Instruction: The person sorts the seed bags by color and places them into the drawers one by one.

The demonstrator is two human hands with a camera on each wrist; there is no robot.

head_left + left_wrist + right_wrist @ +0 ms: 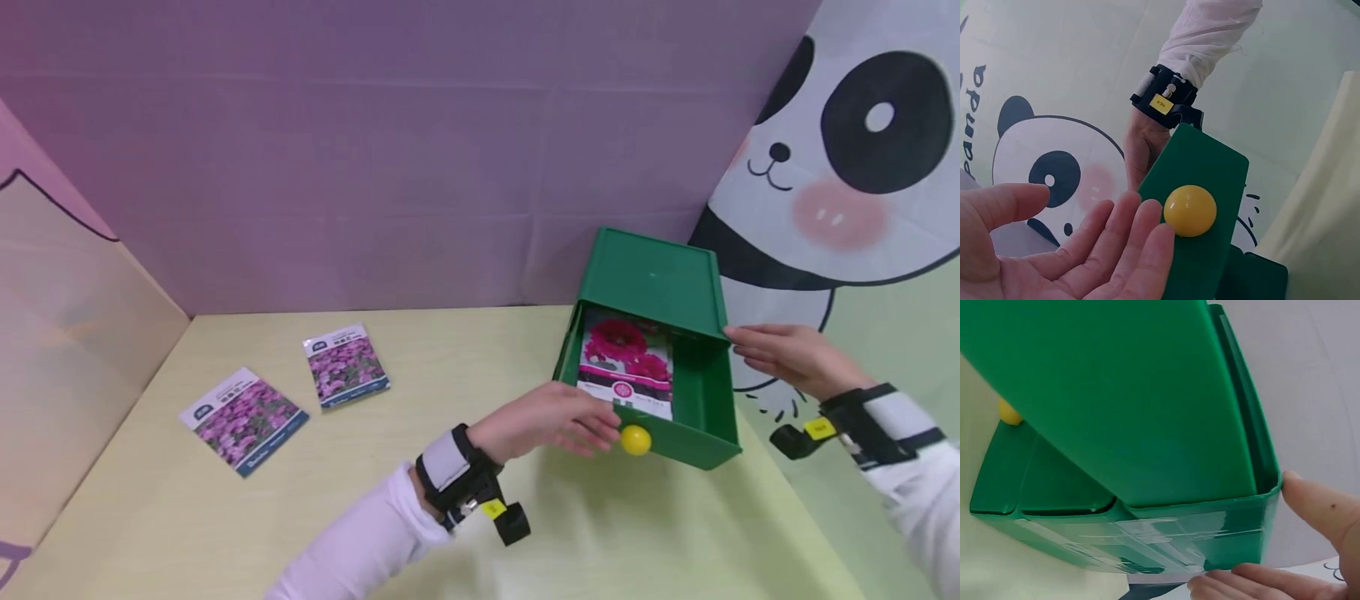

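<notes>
A green drawer box is steadied at its right side by the straight fingers of the right hand, apparently against sliding. Its open drawer, holding a seed packet, is met at the yellow knob by the left hand, fingers extended, gripping nothing.

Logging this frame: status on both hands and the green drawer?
Left hand open, fingertips at yellow knob. Right hand open, fingers steadying green cabinet at its side. Drawer pulled out, seed packet inside. Nothing blocking the drawer front.
</notes>
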